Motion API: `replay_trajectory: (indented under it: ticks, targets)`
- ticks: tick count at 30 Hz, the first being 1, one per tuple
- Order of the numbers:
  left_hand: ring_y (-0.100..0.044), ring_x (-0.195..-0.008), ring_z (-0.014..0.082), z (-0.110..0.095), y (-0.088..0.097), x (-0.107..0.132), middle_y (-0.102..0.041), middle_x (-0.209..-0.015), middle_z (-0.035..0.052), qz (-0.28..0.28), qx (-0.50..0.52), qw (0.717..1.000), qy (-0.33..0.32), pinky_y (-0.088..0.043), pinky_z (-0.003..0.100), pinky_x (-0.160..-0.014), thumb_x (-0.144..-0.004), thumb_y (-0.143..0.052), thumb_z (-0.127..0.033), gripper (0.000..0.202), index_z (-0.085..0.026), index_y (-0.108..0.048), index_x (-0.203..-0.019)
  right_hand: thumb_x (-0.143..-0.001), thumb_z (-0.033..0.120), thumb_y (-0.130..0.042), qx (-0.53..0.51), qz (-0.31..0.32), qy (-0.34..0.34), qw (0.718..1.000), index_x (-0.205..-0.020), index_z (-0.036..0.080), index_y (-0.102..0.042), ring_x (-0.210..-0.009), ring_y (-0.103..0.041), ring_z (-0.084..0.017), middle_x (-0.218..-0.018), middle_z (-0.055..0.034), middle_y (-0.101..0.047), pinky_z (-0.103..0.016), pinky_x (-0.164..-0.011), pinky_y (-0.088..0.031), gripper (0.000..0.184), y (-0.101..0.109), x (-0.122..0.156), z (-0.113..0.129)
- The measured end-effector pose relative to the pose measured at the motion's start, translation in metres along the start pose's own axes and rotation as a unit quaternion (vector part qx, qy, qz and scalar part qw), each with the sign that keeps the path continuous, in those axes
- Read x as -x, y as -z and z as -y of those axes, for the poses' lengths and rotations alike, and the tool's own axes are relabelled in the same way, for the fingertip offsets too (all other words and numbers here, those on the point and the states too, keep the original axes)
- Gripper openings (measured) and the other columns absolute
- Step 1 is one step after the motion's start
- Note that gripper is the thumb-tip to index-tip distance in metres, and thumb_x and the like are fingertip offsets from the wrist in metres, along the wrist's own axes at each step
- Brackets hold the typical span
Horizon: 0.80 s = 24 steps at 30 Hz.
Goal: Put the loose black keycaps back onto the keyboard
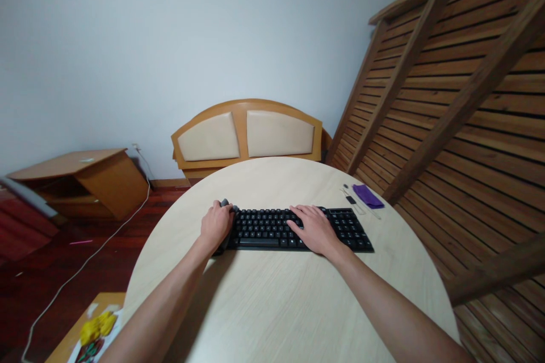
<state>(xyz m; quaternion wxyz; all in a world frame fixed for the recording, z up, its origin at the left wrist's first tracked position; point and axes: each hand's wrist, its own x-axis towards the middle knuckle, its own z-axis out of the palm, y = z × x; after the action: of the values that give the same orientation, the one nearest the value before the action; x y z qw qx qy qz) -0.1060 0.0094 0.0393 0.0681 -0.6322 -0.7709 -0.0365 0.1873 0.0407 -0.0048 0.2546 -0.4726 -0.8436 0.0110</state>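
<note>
A black keyboard (259,243) lies flat across the round pale table (255,300). My left hand (217,224) is at the keyboard's left end, its fingers curled round a dark grey, soft-looking thing (224,203). Only bits of that thing show past the fingers, so its exact kind is unclear. Resting flat over the keys left of the number pad, my right hand (313,227) has its fingers spread and holds nothing. The keys under both hands are hidden.
Beyond the keyboard's right end lie a purple cloth (368,196) and a small black item with a thin cord (351,199). A headboard (242,130) stands behind the table, slatted wood (426,125) leans at right. A white cable (91,255) crosses the floor.
</note>
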Motion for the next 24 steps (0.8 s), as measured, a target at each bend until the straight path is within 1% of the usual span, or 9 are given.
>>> replay_trajectory:
  ticks: [3,7,13,14,16,18,20,22,24]
  targets:
    - [-0.065,-0.094,0.0267,0.004,-0.001,0.000,-0.056,-0.109,0.0114,0.001,0.007,1.000,0.009,-0.052,0.034,-0.074,-0.097,-0.042,-0.038,0.037,-0.029,-0.065,-0.125,-0.099,0.047,-0.043,-0.001,0.001,-0.001,1.000,-0.133,0.022,-0.059,-0.123,-0.054,-0.023,-0.131,-0.0081,-0.062,-0.042,-0.113,-0.030,0.045,0.001,0.000,0.001]
    - [-0.066,-0.093,0.0258,0.013,-0.003,-0.001,-0.056,-0.109,0.0118,0.009,0.004,1.000,0.029,-0.052,0.034,-0.077,-0.098,-0.037,-0.038,0.040,-0.029,-0.065,-0.125,-0.099,0.047,-0.043,-0.001,0.007,-0.003,1.000,-0.133,0.023,-0.059,-0.123,-0.054,-0.023,-0.131,-0.0085,-0.062,-0.043,-0.113,-0.030,0.045,0.002,0.000,0.001]
    - [-0.067,-0.089,0.0235,0.042,-0.004,-0.001,-0.058,-0.105,0.0118,0.053,-0.001,0.997,0.050,-0.051,0.031,-0.077,-0.096,-0.042,-0.037,0.037,-0.024,-0.070,-0.116,-0.099,0.047,-0.042,0.000,0.004,0.000,1.000,-0.133,0.023,-0.059,-0.123,-0.054,-0.023,-0.131,-0.0083,-0.062,-0.043,-0.113,-0.029,0.045,0.000,0.000,0.001]
    - [-0.067,-0.090,0.0235,0.045,-0.003,-0.001,-0.058,-0.106,0.0120,0.052,-0.002,0.997,0.054,-0.051,0.031,-0.077,-0.097,-0.041,-0.037,0.038,-0.024,-0.070,-0.117,-0.099,0.047,-0.042,0.001,0.003,0.000,1.000,-0.133,0.023,-0.059,-0.123,-0.054,-0.023,-0.131,-0.0081,-0.062,-0.043,-0.113,-0.029,0.045,-0.001,0.000,0.001]
    - [-0.066,-0.092,0.0243,0.044,0.002,0.000,-0.056,-0.111,0.0125,0.027,-0.004,0.998,0.064,-0.051,0.032,-0.076,-0.100,-0.034,-0.040,0.042,-0.026,-0.067,-0.123,-0.099,0.047,-0.043,0.002,0.002,-0.001,1.000,-0.133,0.022,-0.059,-0.123,-0.054,-0.023,-0.131,-0.0080,-0.062,-0.043,-0.113,-0.029,0.045,-0.001,0.000,0.000]
    - [-0.064,-0.095,0.0246,0.033,0.009,0.002,-0.054,-0.115,0.0119,-0.019,0.002,0.998,0.059,-0.051,0.032,-0.075,-0.101,-0.030,-0.042,0.044,-0.029,-0.063,-0.129,-0.099,0.047,-0.044,0.002,0.001,0.000,1.000,-0.132,0.022,-0.060,-0.122,-0.054,-0.023,-0.131,-0.0082,-0.062,-0.043,-0.113,-0.029,0.045,-0.002,0.000,0.000]
    - [-0.063,-0.095,0.0234,0.013,0.016,0.005,-0.053,-0.114,0.0100,-0.058,0.021,0.998,0.030,-0.050,0.030,-0.074,-0.101,-0.035,-0.043,0.041,-0.031,-0.062,-0.129,-0.099,0.046,-0.044,0.001,-0.002,0.000,1.000,-0.132,0.021,-0.059,-0.122,-0.053,-0.023,-0.130,-0.0085,-0.062,-0.043,-0.114,-0.028,0.045,-0.002,0.000,0.001]
    - [-0.063,-0.093,0.0214,-0.014,0.021,0.011,-0.053,-0.115,0.0086,-0.064,0.051,0.997,-0.014,-0.049,0.029,-0.075,-0.101,-0.038,-0.042,0.038,-0.031,-0.062,-0.128,-0.099,0.046,-0.043,-0.001,-0.003,0.001,1.000,-0.133,0.021,-0.059,-0.123,-0.053,-0.023,-0.130,-0.0089,-0.062,-0.043,-0.113,-0.029,0.045,-0.001,0.000,0.001]
    - [-0.062,-0.091,0.0202,-0.043,0.023,0.018,-0.053,-0.115,0.0078,-0.050,0.080,0.993,-0.067,-0.049,0.029,-0.075,-0.101,-0.039,-0.042,0.036,-0.032,-0.062,-0.127,-0.099,0.046,-0.043,-0.002,-0.002,0.003,1.000,-0.133,0.021,-0.059,-0.123,-0.053,-0.023,-0.130,-0.0091,-0.062,-0.043,-0.113,-0.029,0.045,0.000,-0.001,0.001]
